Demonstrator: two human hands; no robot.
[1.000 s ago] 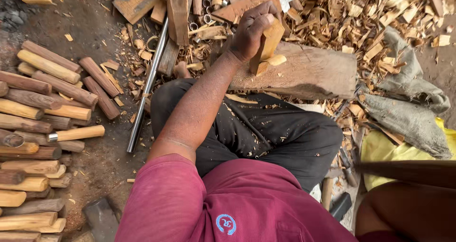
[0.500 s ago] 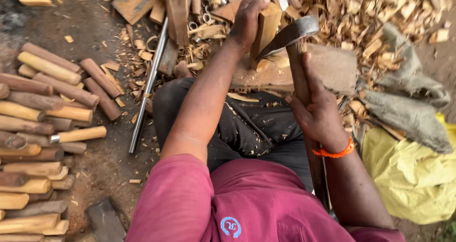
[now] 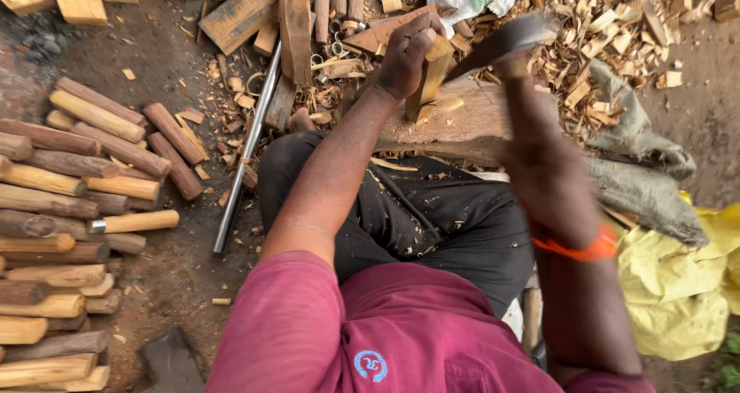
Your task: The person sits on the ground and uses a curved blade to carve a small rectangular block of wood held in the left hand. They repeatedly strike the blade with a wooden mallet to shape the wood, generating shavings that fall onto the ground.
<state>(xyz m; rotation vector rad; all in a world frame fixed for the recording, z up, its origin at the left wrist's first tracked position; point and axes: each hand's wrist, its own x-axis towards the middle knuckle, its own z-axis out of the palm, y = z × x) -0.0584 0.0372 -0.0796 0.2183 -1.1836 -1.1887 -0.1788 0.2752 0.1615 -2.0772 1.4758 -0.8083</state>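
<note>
On the ground, seated behind a wooden block (image 3: 462,127), the person works with both arms stretched forward. The right hand (image 3: 512,65) is smeared by motion blur, so its fingers cannot be made out, and whether it is clenched cannot be told; a blurred grey blade (image 3: 497,42) shows just above it, the handle not distinguishable. An orange band (image 3: 578,248) sits on that wrist. The left hand (image 3: 405,53) is sharp: fingers wrapped over the top of a short wood piece (image 3: 430,77), grasping it. The piece stands nearly upright, lower end on the block, upper end hidden under the fingers; the blade lies just beside its right side, contact unclear. Left of the legs, a metal rod (image 3: 247,150) lies on the dirt, with a stack of sticks (image 3: 69,231) beyond, cut off by the frame edge. Wood chips (image 3: 617,30) litter the far right; a yellow sheet (image 3: 678,285) is partly out of view.
</note>
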